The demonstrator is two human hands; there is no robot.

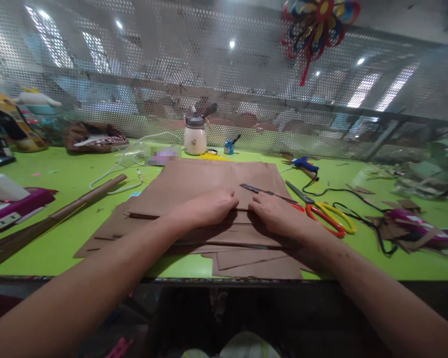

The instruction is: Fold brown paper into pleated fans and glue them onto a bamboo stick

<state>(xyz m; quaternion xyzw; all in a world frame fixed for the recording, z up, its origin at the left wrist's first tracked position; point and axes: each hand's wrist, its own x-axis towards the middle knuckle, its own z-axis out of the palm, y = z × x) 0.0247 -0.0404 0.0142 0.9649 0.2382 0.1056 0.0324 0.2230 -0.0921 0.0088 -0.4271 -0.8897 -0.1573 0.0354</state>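
A stack of brown paper sheets (209, 179) lies in front of me, its near edges folded and uneven. My left hand (218, 206) is closed with curled fingers at the top sheet's near edge, pinching the paper. Close by on the right, my right hand (272, 211) pinches the same edge, fingertips bent down. A narrow dark-bladed tool (256, 189) with a red end passes along the far side of my right hand; whether the hand touches it I cannot tell. Scissors with red and yellow handles (334, 219) rest beside my right wrist.
A blue glue gun (305, 164) and its black cord lie at the right, near a purple power strip (414, 226). A bottle (194, 136) and a small blue jar (229, 147) stand behind the paper. Rolled brown paper (67, 214) and another power strip (18, 209) are at the left.
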